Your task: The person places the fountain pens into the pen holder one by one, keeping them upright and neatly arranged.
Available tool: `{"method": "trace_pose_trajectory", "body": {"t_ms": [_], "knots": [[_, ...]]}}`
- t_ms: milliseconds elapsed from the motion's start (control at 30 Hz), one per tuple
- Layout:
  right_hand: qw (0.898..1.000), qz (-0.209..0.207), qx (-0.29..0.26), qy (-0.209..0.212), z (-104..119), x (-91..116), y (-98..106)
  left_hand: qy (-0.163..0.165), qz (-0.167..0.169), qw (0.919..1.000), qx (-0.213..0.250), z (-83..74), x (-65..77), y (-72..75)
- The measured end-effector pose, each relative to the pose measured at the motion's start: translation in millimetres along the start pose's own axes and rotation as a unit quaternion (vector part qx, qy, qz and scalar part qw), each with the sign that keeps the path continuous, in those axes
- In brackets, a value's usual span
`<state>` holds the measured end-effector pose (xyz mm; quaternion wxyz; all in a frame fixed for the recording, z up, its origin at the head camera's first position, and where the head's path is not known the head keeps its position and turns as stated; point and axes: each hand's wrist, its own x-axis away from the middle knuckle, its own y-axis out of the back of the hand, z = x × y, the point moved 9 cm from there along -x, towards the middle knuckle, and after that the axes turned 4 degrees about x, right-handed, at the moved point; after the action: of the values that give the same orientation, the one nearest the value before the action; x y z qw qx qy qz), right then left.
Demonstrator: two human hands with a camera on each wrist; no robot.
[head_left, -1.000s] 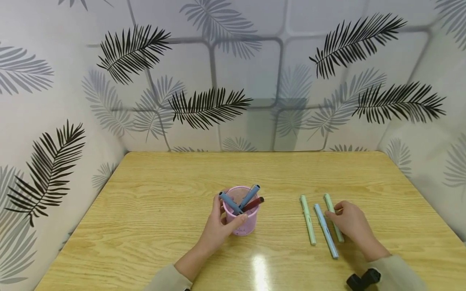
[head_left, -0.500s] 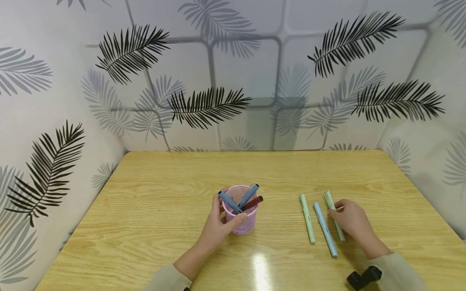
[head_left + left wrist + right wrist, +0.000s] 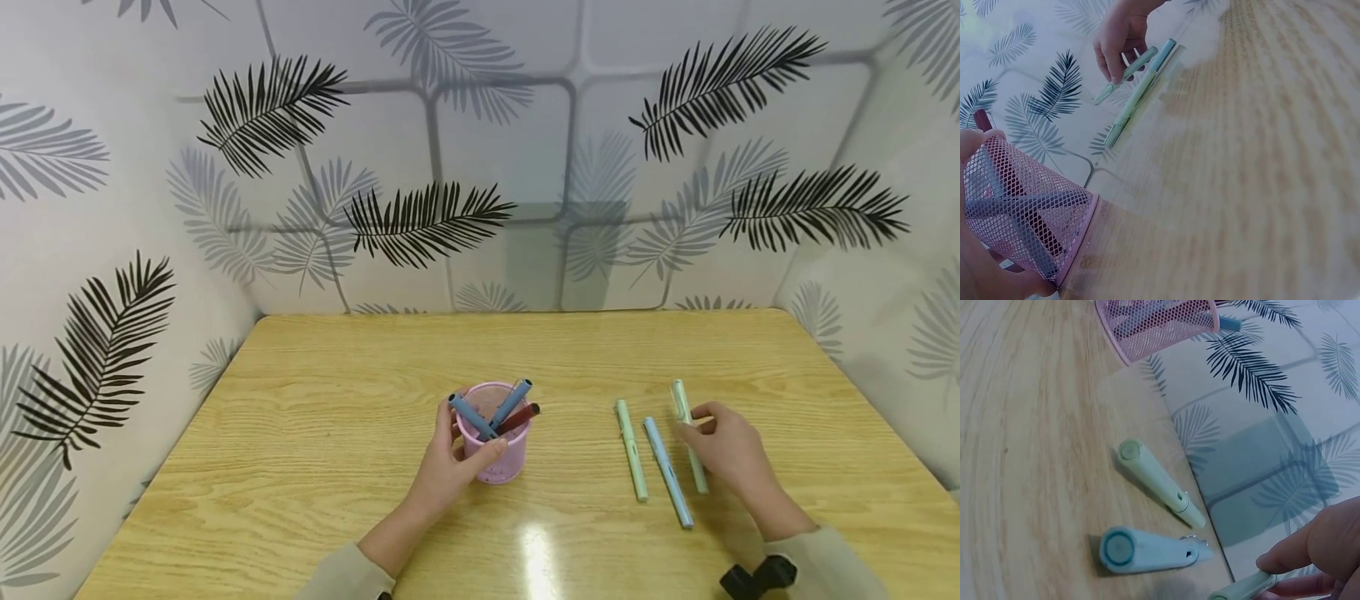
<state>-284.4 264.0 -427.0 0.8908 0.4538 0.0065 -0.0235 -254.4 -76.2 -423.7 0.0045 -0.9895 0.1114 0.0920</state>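
My left hand (image 3: 444, 467) grips a pink mesh pen holder (image 3: 504, 467) standing upright, thumb on the near side and fingers round the far side. Two blue pens (image 3: 512, 405) and a dark red pen (image 3: 525, 417) lean inside it. To the right, my right hand (image 3: 726, 446) pinches a pale green pen (image 3: 682, 402) between thumb and fingers. The left wrist view has that pen tilted and apart from the others. Beside it lie a light blue pen (image 3: 667, 471) and another pale green pen (image 3: 632, 450), side by side on the table.
The wooden table (image 3: 360, 383) ends at a back wall (image 3: 510, 150) patterned with leaves. A black device (image 3: 757, 577) is worn at the right wrist. Between the pen holder and the loose pens is a stretch of bare wood.
My right hand has pinched the right-hand green pen and shifted it slightly up and away, its far end rising. The left hand and pen holder stay put.
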Motion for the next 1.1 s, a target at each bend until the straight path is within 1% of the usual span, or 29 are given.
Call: {"method": "trace_pose_trajectory", "body": {"t_ms": [100, 167, 400, 633, 800, 967, 1100], "knots": [[1.0, -0.01, -0.028, 0.002, 4.4, 2.6, 2.5, -0.001, 0.0, 1.0, -0.003, -10.9, 2.8, -1.8], [0.999, -0.014, -0.042, 0.001, 7.1, 4.7, 4.1, 0.0, -0.001, 1.0, -0.004, -14.4, 3.6, -2.3], [0.997, -0.024, -0.07, 0.008, 20.0, 11.1, 9.5, -0.002, -0.002, 1.0, 0.0, -14.5, 4.5, -2.4], [0.994, -0.046, -0.09, 0.031, 36.9, 16.3, 15.6, -0.007, 0.002, 1.0, 0.002, -13.1, 3.4, -2.5], [0.991, -0.051, -0.119, 0.043, 47.3, 19.2, 15.3, 0.001, 0.001, 1.0, 0.001, -13.0, 3.5, -2.3], [0.988, -0.057, -0.127, 0.069, 60.1, 22.4, 12.8, 0.003, 0.0, 1.0, -0.001, -13.4, 4.2, -2.2], [0.986, -0.063, -0.136, 0.079, 69.6, 24.8, 11.8, 0.0, -0.001, 1.0, -0.004, -13.8, 4.3, -2.4]]}}
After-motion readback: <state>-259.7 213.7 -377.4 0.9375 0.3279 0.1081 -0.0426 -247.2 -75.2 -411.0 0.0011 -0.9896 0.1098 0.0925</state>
